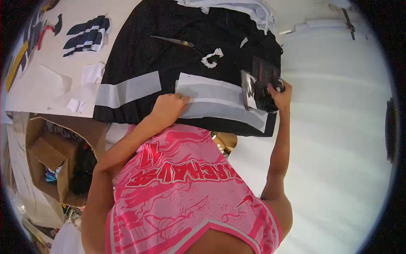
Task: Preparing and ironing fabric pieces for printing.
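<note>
My right hand (282, 97) is closed round the handle of a black clothes iron (261, 74). The iron's shiny plate shows on its left side, tilted at the right end of a grey and white fabric strip (222, 91). That strip lies in layers on the black cloth (139, 46). At its left end my left hand (168, 108) rests with fingers curled and pressed together on the strip's edge. A second grey strip (131, 89) lies flat to the left of my left hand.
Dark scissors (173, 41) and a white scrunched band (212, 58) lie on the cloth beyond the strips. White fabric (249, 12) is heaped at the far edge. Striped cloth pieces (87, 36) lie far left. Below the table's left side stands an open cardboard box (55, 150).
</note>
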The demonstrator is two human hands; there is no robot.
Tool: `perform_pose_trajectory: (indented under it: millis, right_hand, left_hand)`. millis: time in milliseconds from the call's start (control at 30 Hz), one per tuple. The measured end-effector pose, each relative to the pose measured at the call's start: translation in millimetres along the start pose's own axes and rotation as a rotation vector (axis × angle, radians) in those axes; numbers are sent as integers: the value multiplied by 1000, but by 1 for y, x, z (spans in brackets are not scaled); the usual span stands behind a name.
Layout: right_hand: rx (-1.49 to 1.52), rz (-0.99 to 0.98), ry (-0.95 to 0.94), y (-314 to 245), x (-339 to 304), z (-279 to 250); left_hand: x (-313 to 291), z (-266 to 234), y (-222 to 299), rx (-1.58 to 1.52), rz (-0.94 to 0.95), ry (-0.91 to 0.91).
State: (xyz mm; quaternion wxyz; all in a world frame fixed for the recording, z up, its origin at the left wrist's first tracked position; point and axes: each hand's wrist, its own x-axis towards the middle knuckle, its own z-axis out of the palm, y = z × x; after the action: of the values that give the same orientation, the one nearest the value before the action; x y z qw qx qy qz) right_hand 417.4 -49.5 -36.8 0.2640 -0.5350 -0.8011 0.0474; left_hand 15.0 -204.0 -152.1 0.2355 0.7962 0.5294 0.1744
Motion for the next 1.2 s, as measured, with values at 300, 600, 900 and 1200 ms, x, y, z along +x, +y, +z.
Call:
perform_pose_trajectory:
  millis: [300, 600, 900, 1200]
  right_hand:
    - [127, 147, 5, 42, 66, -62]
    - [14, -19, 165, 129, 85, -44]
    - [199, 355, 493, 174, 76, -7]
    - [601, 426, 592, 227, 46, -22]
  left_hand:
    - [5, 11, 17, -53, 71, 81]
    - [4, 2, 32, -29, 9, -15]
    - [-18, -43, 34, -191, 6, 386]
    - [-68, -97, -28, -29, -266, 703]
